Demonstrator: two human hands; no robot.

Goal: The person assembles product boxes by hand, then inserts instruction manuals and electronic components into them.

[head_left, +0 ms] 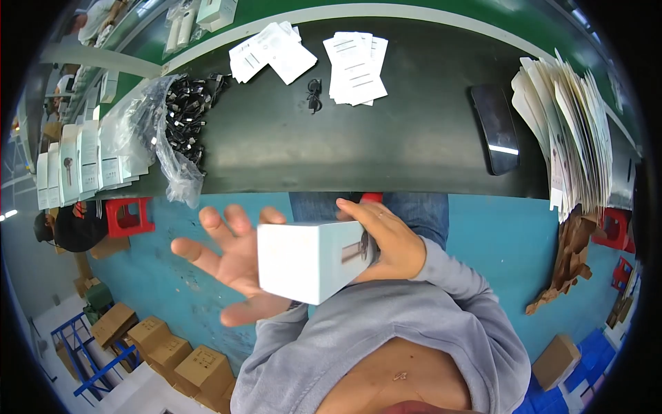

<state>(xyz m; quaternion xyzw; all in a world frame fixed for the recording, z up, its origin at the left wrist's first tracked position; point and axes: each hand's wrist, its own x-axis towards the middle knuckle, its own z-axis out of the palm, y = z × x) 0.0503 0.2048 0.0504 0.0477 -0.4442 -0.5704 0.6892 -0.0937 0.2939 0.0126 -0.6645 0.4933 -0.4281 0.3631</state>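
Observation:
A white carton point(289, 263) with a printed product picture on its side is held up before my chest, over the floor in front of the table edge. My right hand point(398, 243) grips it from the right, thumb and fingers around the printed side. Just left of the carton, my left hand point(234, 265) is open with its fingers spread wide. It holds nothing; whether its palm touches the carton cannot be made out. On the dark table point(276, 152) beyond lie a coiled black cable point(314, 95) and two stacks of printed leaflets point(357, 69).
At the table's left, a plastic bag point(138, 117) of black cables point(187, 110) lies beside a row of white cartons point(69, 165). A phone point(494, 127) and a stack of flat cardboard sheets point(569, 131) are on the right. A red stool point(129, 216) and brown boxes point(169, 348) stand on the floor.

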